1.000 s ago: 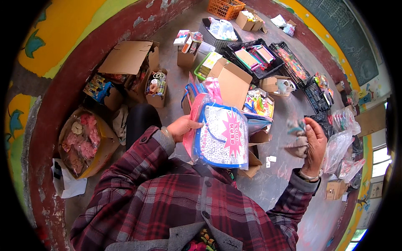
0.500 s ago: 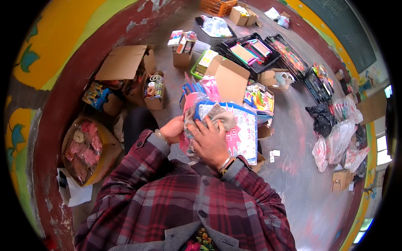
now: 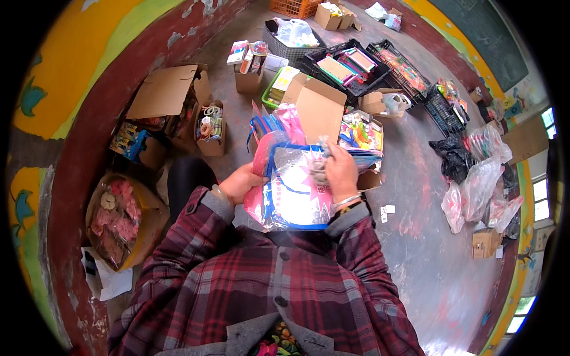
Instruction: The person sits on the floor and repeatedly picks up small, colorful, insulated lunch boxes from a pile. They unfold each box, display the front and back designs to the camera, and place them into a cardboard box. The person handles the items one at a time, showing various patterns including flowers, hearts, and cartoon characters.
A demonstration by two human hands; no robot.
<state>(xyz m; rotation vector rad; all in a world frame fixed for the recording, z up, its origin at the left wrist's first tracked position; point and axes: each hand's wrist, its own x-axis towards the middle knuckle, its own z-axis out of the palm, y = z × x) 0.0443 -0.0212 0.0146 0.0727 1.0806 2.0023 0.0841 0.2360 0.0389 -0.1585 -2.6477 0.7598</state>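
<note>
My left hand (image 3: 240, 183) pinches the left edge of a flat plastic pouch (image 3: 292, 205) with blue trim, a pink side and pink star-shaped print. The pouch lies tilted in front of my body, its glossy face catching the light. Closed around a crumpled grey cloth (image 3: 319, 171), my right hand (image 3: 343, 173) rests on the pouch's right part. Just beyond the pouch, an open cardboard box (image 3: 314, 107) holds pink and blue packages (image 3: 291, 121), with colourful packets (image 3: 361, 132) at its right.
Cardboard boxes of small goods (image 3: 211, 127) and a box of pink flowers (image 3: 119, 216) line the left wall. Black crates (image 3: 350, 68) and a grey basket (image 3: 291, 50) stand ahead. Plastic bags (image 3: 478, 187) lie at the right. Paper scraps (image 3: 386, 212) dot the floor.
My right hand and the cloth have moved right across the pouch, uncovering its middle. The pouch has turned and shifted slightly left and towards me; my left hand still grips its edge.
</note>
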